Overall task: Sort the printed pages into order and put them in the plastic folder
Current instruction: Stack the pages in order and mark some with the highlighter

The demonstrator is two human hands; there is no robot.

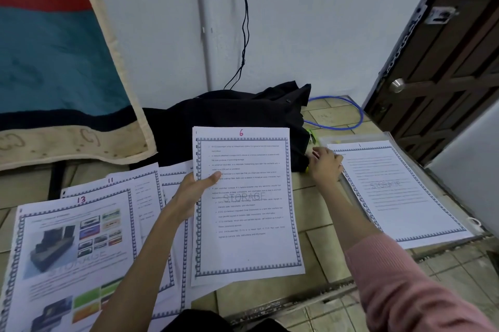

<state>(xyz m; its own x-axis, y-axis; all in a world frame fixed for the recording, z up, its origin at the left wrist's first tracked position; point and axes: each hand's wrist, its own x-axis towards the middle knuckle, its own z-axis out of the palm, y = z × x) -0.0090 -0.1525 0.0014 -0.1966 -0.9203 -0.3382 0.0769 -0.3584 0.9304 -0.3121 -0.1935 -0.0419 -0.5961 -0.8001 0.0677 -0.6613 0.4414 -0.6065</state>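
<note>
1. White printed page marked 6 [244, 204] is pinched in the left hand [193, 191], above the tiled floor [318, 258].
2. Right hand [325, 167], fingers loosely curled, touches the sorted stack topped by page 1 [399, 191] on the clear plastic folder [353, 139].
3. Risk: nudged stack could slide askew.

The white bordered printed page [247, 204] held upright at centre carries a handwritten pink "6" at its top edge and a grey "STORAGE" watermark; body text is too small to read. The illustrated white page [78, 250] at lower left is marked "13" in red, watermark "STORAGE". The white page behind it [135, 183] is marked "11". The white page [399, 191] at right shows the watermark "STORAGE".
</note>
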